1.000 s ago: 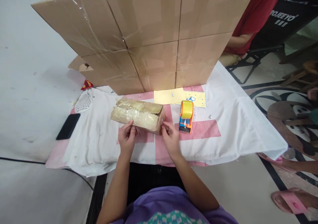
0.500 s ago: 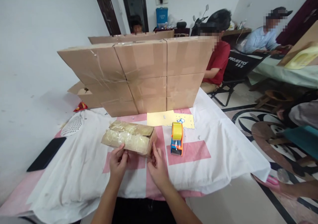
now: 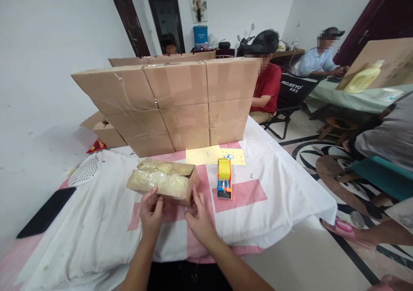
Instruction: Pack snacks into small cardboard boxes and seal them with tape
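Observation:
A small cardboard box, its top covered with shiny crumpled tape, sits before me on the cloth, the near side tipped slightly up. My left hand pinches its near edge between thumb and fingers. At the near right corner my right hand grips the box, fingertips on its end face. The undersides of the box and some fingertips are hidden. To the right, apart from both hands, stands an orange and blue tape dispenser with a yellow roll. Behind it lies a flat yellow sheet.
A wall of stacked cardboard boxes closes off the back of the table. On the left are a black tablet-like slab, a white perforated piece and a red packet. Other people sit beyond, one in a red shirt.
My view has shifted to the right and tilted up a little. Both hands keep their hold on the box, which looks nearly unmoved on the table.

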Demonstrator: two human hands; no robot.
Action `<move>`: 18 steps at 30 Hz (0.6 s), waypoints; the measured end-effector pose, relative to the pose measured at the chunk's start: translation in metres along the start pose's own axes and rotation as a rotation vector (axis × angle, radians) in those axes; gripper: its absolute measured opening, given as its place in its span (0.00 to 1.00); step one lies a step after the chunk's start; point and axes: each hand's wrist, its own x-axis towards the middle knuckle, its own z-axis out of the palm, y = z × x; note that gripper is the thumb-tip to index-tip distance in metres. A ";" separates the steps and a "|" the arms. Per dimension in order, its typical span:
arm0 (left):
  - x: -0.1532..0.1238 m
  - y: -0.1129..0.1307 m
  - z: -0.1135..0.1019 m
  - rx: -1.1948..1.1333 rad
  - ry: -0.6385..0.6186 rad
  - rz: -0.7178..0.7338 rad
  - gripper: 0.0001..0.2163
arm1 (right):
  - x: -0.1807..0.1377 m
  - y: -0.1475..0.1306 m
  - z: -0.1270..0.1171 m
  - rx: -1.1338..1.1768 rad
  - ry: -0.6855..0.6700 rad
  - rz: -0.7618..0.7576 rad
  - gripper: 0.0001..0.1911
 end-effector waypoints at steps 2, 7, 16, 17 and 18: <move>0.001 0.002 0.001 -0.017 -0.005 0.016 0.17 | -0.001 0.001 0.002 0.013 0.025 0.003 0.47; 0.003 0.007 -0.001 -0.044 -0.049 0.027 0.17 | 0.002 -0.003 -0.006 -0.062 0.011 0.013 0.43; -0.010 0.016 -0.013 -0.072 -0.088 0.024 0.19 | 0.071 -0.067 -0.045 -0.564 -0.403 -0.158 0.77; -0.014 0.018 -0.015 -0.064 -0.096 0.035 0.21 | 0.075 -0.071 -0.044 -0.542 -0.419 -0.172 0.77; -0.019 0.021 -0.016 -0.056 -0.110 0.054 0.23 | 0.078 -0.074 -0.044 -0.508 -0.401 -0.175 0.76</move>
